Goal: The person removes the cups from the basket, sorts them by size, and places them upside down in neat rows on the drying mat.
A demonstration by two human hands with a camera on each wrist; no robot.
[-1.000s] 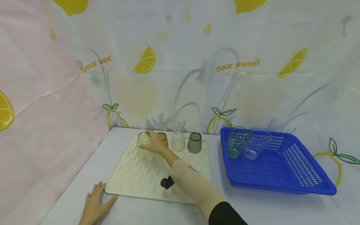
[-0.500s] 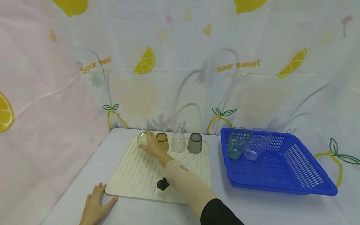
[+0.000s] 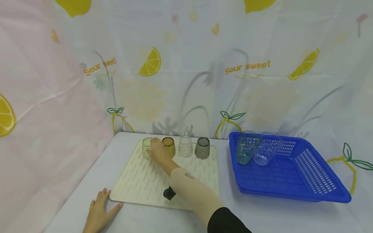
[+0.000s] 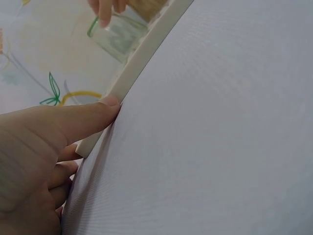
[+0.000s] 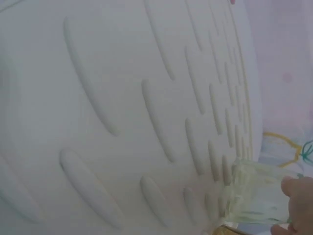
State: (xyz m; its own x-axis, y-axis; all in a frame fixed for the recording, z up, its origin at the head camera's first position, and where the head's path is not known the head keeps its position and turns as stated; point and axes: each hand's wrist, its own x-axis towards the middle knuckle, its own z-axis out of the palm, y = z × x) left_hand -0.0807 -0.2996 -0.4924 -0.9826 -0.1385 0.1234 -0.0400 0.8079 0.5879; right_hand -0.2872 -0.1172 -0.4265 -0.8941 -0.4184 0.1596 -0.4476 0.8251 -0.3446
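Observation:
A pale green glass [image 3: 146, 149] stands at the back left of a cream draining mat [image 3: 140, 181]. My right hand [image 3: 159, 152] is at its right side, with thumb and fingertips by its upper end in the right wrist view; whether they touch it is hard to tell. To the right stand an amber glass [image 3: 169, 145], a clear glass [image 3: 185, 147] and a grey glass [image 3: 202, 149]. My left hand [image 3: 99, 212] rests at the mat's near left corner. In the left wrist view its thumb [image 4: 93, 120] touches the mat's edge.
A blue plastic basket [image 3: 279, 192] sits on the white table [image 3: 163, 223] at the right. In it lean a greenish-blue glass [image 3: 244, 152] and a clear tumbler [image 3: 263, 153]. A printed curtain [image 3: 186, 48] hangs behind the table.
The right hand has come off its grip over the pale green glass and shifted slightly right, showing more of it. The glass stands on the mat. The left hand has stayed put.

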